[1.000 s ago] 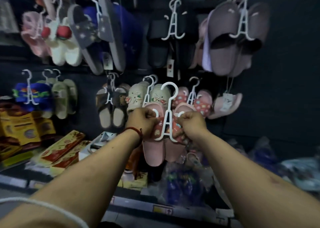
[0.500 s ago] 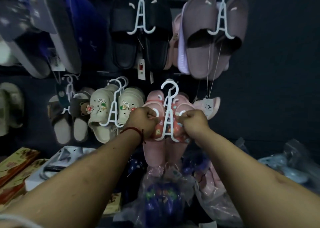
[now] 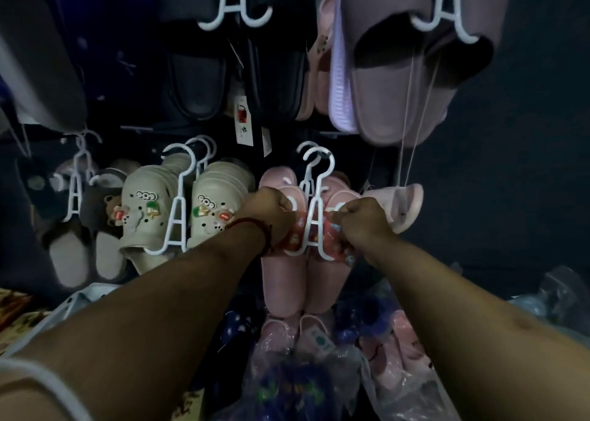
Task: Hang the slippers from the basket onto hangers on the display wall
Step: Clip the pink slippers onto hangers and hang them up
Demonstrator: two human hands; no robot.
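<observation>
Two pale pink foam slide slippers [image 3: 281,286] with red cartoon-printed straps sit side by side on a white plastic A-shaped hanger [image 3: 317,190], low against the dark display wall [image 3: 526,139] and just right of a beige clog pair [image 3: 143,216]. The left hand [image 3: 271,211] is curled round the strap of the left slipper and the right hand [image 3: 362,221] round the strap of the right one. Both have their fingers closed tight, one hand on either side of the hanger's stem. The pair looks light and a little squashy — soft foam that should give under a grip and spring back, neither fragile nor slippery. The straps, where the hanger's arms pass through, seem the sensible place to hold, since the thin hanger would likely flex if taken alone. Each slipper's long axis runs near vertical, toes up by the hook, heels hanging down, straps and footbeds facing out into the room. Whether the hook sits over a peg I cannot tell — it is dim there.
</observation>
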